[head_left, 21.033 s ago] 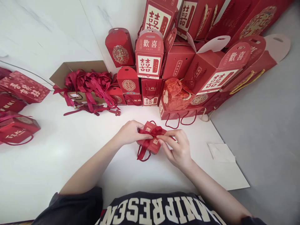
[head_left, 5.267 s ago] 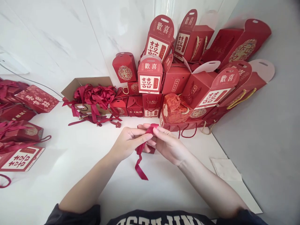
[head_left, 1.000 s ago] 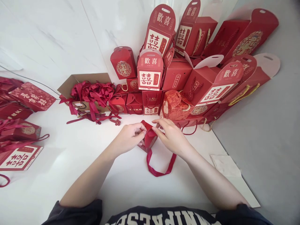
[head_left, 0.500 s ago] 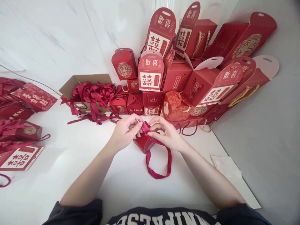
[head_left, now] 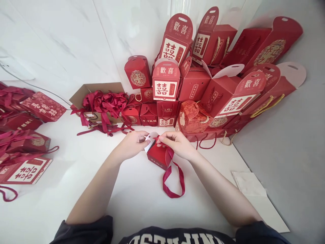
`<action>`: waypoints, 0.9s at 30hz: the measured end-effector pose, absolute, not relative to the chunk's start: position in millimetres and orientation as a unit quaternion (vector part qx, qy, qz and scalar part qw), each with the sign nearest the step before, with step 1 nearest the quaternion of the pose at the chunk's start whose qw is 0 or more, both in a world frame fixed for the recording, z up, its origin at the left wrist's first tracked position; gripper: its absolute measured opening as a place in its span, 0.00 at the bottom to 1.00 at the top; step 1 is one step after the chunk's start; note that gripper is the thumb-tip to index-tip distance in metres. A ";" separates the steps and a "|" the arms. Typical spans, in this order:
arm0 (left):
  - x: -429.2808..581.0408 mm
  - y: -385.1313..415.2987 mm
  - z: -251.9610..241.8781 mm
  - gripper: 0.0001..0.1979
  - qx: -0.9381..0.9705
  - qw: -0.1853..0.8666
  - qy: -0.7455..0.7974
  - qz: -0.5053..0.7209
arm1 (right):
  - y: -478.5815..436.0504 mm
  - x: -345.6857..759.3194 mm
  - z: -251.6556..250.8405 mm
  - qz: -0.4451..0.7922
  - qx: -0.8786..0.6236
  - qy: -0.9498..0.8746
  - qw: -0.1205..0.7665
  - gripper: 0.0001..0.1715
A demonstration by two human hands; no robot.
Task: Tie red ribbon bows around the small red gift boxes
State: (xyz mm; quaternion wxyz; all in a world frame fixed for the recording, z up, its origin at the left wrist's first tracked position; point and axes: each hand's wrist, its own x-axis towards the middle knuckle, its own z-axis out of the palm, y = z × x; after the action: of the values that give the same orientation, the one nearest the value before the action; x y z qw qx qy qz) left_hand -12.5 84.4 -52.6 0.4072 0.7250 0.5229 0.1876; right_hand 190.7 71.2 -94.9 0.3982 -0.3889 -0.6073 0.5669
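Note:
A small red gift box (head_left: 157, 156) stands on the white table (head_left: 76, 183) in front of me, its top flaps up and one white inner flap showing. My left hand (head_left: 133, 144) pinches the white flap at the box's top left. My right hand (head_left: 176, 144) pinches the top right flap together with a dark red ribbon (head_left: 174, 179). The ribbon hangs from the box and loops on the table toward me.
Stacked red gift boxes and bags (head_left: 203, 84) fill the back and right. A cardboard box of red ribbons (head_left: 101, 101) sits at back left. More red boxes (head_left: 25, 142) lie at the left edge. A white sheet (head_left: 250, 184) lies at the right.
The box's top flaps have been spread apart since half a second ago, so a white inner flap now shows. Both hands stay at the box top; the ribbon loop has shifted slightly.

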 end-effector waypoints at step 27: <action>-29.0 90.5 -50.0 0.10 0.696 0.488 0.505 0.152 | 75.4 181.5 -92.5 0.472 -0.394 -0.699 0.364 0.13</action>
State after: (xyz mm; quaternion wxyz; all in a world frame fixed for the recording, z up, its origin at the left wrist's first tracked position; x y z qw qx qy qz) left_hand -29.0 90.5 -50.0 0.4875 0.6956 0.5054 0.1515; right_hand 181.5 75.4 -92.5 0.3643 -0.3940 -0.6994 0.4721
